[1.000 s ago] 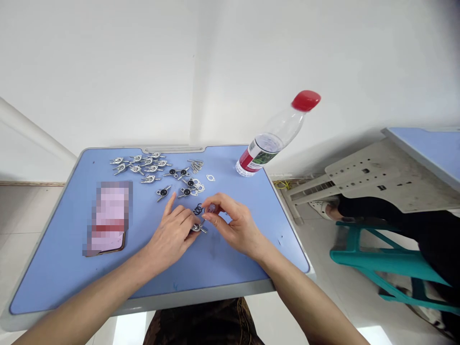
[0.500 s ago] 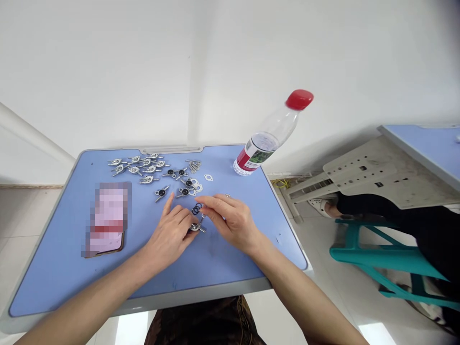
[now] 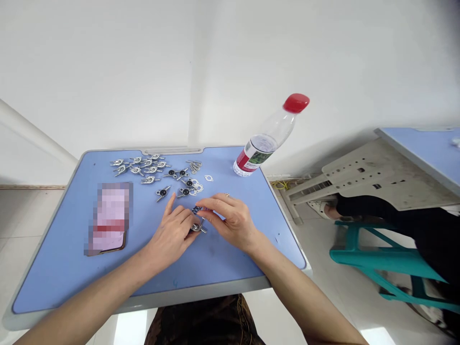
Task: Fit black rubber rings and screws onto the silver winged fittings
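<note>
On the blue tabletop, my left hand (image 3: 174,235) is closed round a small metal valve (image 3: 195,227) with thin pipe stubs, its index finger stretched forward. My right hand (image 3: 232,218) bends over a little cluster of black rings (image 3: 196,210), thumb and index fingertip brought together on a ring. The fingertips partly cover the rings. Beyond my left hand lie several valves with black round faces, one of them a black-faced valve (image 3: 163,192) set apart. Thin metal plates (image 3: 197,187) overlap beside these, and a single flat plate (image 3: 209,178) lies further right.
A group of metal valve bodies (image 3: 135,170) lies at the back left, and small levers (image 3: 194,166) at the back. A blurred-out phone (image 3: 109,215) rests at left. A water bottle (image 3: 260,143) stands back right. Beyond are a teal stool (image 3: 381,261) and another person's leg (image 3: 377,213).
My right thumb and index finger have come down and closed on the black rings. My left hand keeps its hold on the valve. The view has shifted slightly.
</note>
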Motion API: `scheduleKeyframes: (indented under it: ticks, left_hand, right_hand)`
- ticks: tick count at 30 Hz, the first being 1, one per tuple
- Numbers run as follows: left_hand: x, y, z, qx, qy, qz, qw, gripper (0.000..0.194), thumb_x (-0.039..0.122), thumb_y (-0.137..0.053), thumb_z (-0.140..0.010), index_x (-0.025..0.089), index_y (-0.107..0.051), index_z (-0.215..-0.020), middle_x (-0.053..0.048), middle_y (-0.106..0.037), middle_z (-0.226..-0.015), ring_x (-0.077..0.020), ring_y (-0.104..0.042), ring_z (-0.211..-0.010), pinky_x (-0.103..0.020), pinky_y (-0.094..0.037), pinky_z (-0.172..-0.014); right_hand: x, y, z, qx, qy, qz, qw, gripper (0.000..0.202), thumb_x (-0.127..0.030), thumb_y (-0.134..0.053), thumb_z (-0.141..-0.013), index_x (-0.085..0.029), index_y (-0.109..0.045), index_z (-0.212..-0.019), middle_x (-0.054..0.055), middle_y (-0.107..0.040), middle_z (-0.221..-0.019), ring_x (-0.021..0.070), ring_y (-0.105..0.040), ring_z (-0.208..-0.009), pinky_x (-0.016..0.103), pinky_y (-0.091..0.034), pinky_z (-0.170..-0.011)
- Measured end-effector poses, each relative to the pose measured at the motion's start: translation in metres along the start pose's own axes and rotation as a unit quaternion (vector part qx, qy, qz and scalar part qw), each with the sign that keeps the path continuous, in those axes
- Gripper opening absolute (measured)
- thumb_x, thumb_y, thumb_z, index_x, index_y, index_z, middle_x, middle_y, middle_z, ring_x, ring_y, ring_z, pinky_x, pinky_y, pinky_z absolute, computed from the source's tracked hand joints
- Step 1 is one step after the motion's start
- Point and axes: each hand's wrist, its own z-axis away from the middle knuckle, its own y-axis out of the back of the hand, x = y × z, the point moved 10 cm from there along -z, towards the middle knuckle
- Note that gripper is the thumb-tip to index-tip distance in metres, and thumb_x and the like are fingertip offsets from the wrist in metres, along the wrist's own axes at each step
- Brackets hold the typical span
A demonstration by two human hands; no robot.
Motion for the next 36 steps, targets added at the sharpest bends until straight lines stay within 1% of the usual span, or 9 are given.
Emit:
scheduleKeyframes:
  ticks: [4,6,14,20,23,29,32,34,36]
  left_hand:
    - [0.000,0.000,-0.001,-0.007,0.007,0.007,1.000,0.004,0.019,-0.054,-0.087,0.020,-0.055,-0.083,0.001,-0.061,-0.077,-0.0171,-0.057,-0.077,-0.060,-0.016,-0.112]
    - [-0.001,0.001,-0.001,-0.007,0.010,0.010,1.000,0.002,0.019,-0.055,-0.086,0.020,-0.056,-0.085,0.001,-0.063,-0.081,-0.0177,-0.058,-0.079,-0.060,-0.015,-0.112]
    - [-0.007,-0.002,0.000,-0.006,0.025,0.023,0.999,0.007,0.020,-0.059,-0.083,0.021,-0.059,-0.090,0.001,-0.065,-0.084,-0.0176,-0.058,-0.077,-0.058,-0.016,-0.112]
    - [-0.011,-0.003,-0.001,-0.006,0.035,0.040,0.999,0.006,0.021,-0.061,-0.081,0.022,-0.059,-0.087,0.001,-0.066,-0.085,-0.0190,-0.060,-0.084,-0.057,-0.015,-0.112]
    - [-0.011,-0.003,-0.001,-0.010,0.039,0.042,0.998,0.008,0.021,-0.061,-0.082,0.022,-0.059,-0.090,0.000,-0.067,-0.089,-0.0196,-0.059,-0.083,-0.057,-0.016,-0.111]
    - [-0.010,-0.003,-0.001,-0.014,0.042,0.035,0.998,0.005,0.022,-0.062,-0.081,0.021,-0.059,-0.085,0.002,-0.062,-0.077,-0.0172,-0.057,-0.076,-0.056,-0.017,-0.110]
    - [-0.011,-0.002,-0.001,-0.012,0.040,0.032,0.999,0.007,0.026,-0.062,-0.082,0.021,-0.059,-0.085,0.003,-0.060,-0.074,-0.0174,-0.058,-0.077,-0.056,-0.017,-0.110]
    - [-0.012,-0.002,0.000,-0.009,0.040,0.031,0.999,0.008,0.028,-0.061,-0.083,0.021,-0.059,-0.085,0.003,-0.061,-0.074,-0.0177,-0.058,-0.077,-0.056,-0.018,-0.110]
    - [-0.012,-0.002,0.000,-0.009,0.039,0.032,0.999,0.008,0.028,-0.061,-0.083,0.021,-0.059,-0.086,0.002,-0.061,-0.074,-0.0179,-0.058,-0.076,-0.057,-0.018,-0.110]
  right_hand:
    - [-0.002,-0.003,0.000,-0.046,0.009,-0.044,0.998,0.029,-0.015,-0.042,-0.094,-0.018,-0.055,-0.120,0.009,-0.065,-0.101,0.0160,-0.062,-0.091,0.031,-0.053,-0.076]
    - [-0.004,-0.003,0.000,-0.057,0.013,-0.071,0.996,0.031,-0.014,-0.041,-0.095,-0.019,-0.053,-0.122,0.008,-0.065,-0.099,0.0149,-0.061,-0.091,0.030,-0.053,-0.077]
    - [-0.006,0.002,0.002,0.009,0.033,0.023,0.999,0.017,-0.018,-0.052,-0.091,-0.019,-0.062,-0.105,0.005,-0.066,-0.084,0.0157,-0.062,-0.080,0.029,-0.050,-0.070]
    - [-0.009,-0.006,0.003,-0.063,0.036,-0.047,0.996,0.036,-0.013,-0.038,-0.094,-0.020,-0.049,-0.128,0.009,-0.063,-0.106,0.0162,-0.060,-0.094,0.031,-0.052,-0.077]
    - [-0.009,-0.004,0.001,-0.049,0.023,-0.055,0.997,0.029,-0.016,-0.042,-0.095,-0.020,-0.055,-0.120,0.007,-0.065,-0.093,0.0153,-0.061,-0.087,0.029,-0.052,-0.075]
    - [0.003,-0.001,0.001,-0.003,-0.020,-0.002,1.000,0.007,-0.021,-0.053,-0.091,-0.019,-0.060,-0.089,0.001,-0.062,-0.073,0.0115,-0.055,-0.064,0.024,-0.045,-0.062]
    - [0.007,-0.001,0.003,0.008,-0.033,0.032,0.999,0.013,-0.025,-0.054,-0.090,-0.019,-0.055,-0.078,-0.001,-0.057,-0.064,0.0108,-0.051,-0.058,0.024,-0.041,-0.058]
    - [0.007,-0.003,0.005,0.005,-0.028,0.039,0.999,0.015,-0.027,-0.053,-0.091,-0.019,-0.055,-0.078,-0.001,-0.057,-0.065,0.0110,-0.051,-0.058,0.024,-0.041,-0.057]
    - [0.005,-0.005,0.006,-0.004,-0.024,0.029,0.999,0.011,-0.025,-0.049,-0.092,-0.019,-0.057,-0.088,0.001,-0.062,-0.072,0.0114,-0.054,-0.062,0.023,-0.042,-0.058]
